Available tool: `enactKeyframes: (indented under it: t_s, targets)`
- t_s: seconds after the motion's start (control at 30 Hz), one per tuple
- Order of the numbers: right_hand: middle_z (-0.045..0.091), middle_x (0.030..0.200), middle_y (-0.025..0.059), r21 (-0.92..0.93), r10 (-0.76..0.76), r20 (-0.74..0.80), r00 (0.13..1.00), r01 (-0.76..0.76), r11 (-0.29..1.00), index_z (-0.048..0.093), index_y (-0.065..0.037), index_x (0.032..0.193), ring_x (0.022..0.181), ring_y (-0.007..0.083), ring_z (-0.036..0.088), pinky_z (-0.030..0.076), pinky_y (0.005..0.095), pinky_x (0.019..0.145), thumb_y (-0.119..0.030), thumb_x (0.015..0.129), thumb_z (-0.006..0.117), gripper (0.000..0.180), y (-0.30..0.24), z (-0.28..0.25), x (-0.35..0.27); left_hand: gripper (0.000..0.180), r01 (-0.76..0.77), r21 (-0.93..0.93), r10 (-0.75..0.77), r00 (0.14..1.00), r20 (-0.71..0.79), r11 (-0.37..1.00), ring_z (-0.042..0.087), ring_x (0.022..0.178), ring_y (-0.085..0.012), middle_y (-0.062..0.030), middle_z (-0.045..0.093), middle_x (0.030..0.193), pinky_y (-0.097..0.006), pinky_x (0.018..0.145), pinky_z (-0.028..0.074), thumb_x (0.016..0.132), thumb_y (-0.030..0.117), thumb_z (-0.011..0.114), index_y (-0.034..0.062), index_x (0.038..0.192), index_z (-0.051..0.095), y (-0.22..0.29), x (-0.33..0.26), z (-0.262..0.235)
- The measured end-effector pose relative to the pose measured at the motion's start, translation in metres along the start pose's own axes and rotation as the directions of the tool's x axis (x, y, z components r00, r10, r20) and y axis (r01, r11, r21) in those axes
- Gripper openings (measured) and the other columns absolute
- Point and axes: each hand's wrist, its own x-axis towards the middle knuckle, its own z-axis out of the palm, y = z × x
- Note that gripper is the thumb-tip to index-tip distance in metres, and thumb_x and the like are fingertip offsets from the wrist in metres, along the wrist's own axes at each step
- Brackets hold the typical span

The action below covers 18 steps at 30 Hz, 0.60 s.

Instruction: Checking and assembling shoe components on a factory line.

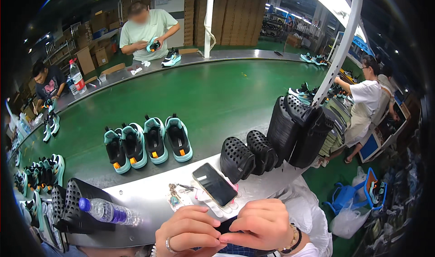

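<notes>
My left hand (pixel 189 232), with a ring on one finger, and my right hand (pixel 259 224), with bracelets at the wrist, meet at the near edge of the metal ledge (pixel 158 198). The fingertips of both are pinched together; whatever lies between them, if anything, is too small to make out. Just beyond my hands, a dark smartphone (pixel 215 183) rests partly on a white and pink glove-like item (pixel 228 209). Beside it lie keys with a tag (pixel 174 198). Four sneakers (pixel 147 143), black and turquoise with orange tabs, stand in a row past the ledge.
Black perforated shoe inserts (pixel 236 157) and tall black stacks (pixel 284 128) stand to the right. A water bottle (pixel 108 211) leans by black inserts (pixel 81 202) at left. Across the green belt (pixel 226 85), a person (pixel 147 30) holds a sneaker; other people work at both sides.
</notes>
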Motion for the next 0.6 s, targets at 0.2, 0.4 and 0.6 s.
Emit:
enactKeyframes:
  t_s: [0.2,0.4,0.6]
  targets:
    - [0.051,0.055,-0.0002,-0.124,-0.084,0.019,0.996,0.085,0.989,0.060,-0.008,0.066,0.047,0.0139,0.052,0.039,0.0239,0.041,-0.020,0.065,0.083,0.026,-0.007,-0.003,0.001,0.023,-0.028,-0.024,0.029,0.999,0.022,0.999,0.064,0.077,-0.0237,-0.0067,0.064,0.077,-0.038,0.077,0.048,0.065,0.000,0.078,0.0072,0.077,0.061,0.011,0.009,-0.004]
    - [0.048,0.057,-0.0004,-0.129,-0.071,0.093,0.993,0.083,0.988,0.057,-0.007,0.067,0.049,0.0134,0.051,0.041,0.0241,0.043,-0.017,0.069,0.080,0.025,-0.010,-0.006,0.003,0.022,-0.040,-0.012,0.041,0.996,0.078,0.999,0.065,0.074,-0.0242,-0.0071,0.066,0.075,-0.039,0.077,0.049,0.062,0.001,0.078,0.0060,0.077,0.063,0.008,0.004,-0.007]
    - [0.052,0.059,0.0020,0.015,-0.027,0.158,0.987,0.025,1.000,0.058,-0.005,0.071,0.050,0.0158,0.053,0.043,0.0265,0.044,-0.016,0.072,0.078,0.022,-0.007,-0.004,0.001,0.021,0.074,-0.105,-0.063,0.993,0.103,0.992,0.066,0.073,-0.0223,-0.0052,0.066,0.071,-0.040,0.076,0.051,0.059,0.002,0.081,0.0071,0.070,0.065,0.005,-0.001,-0.007]
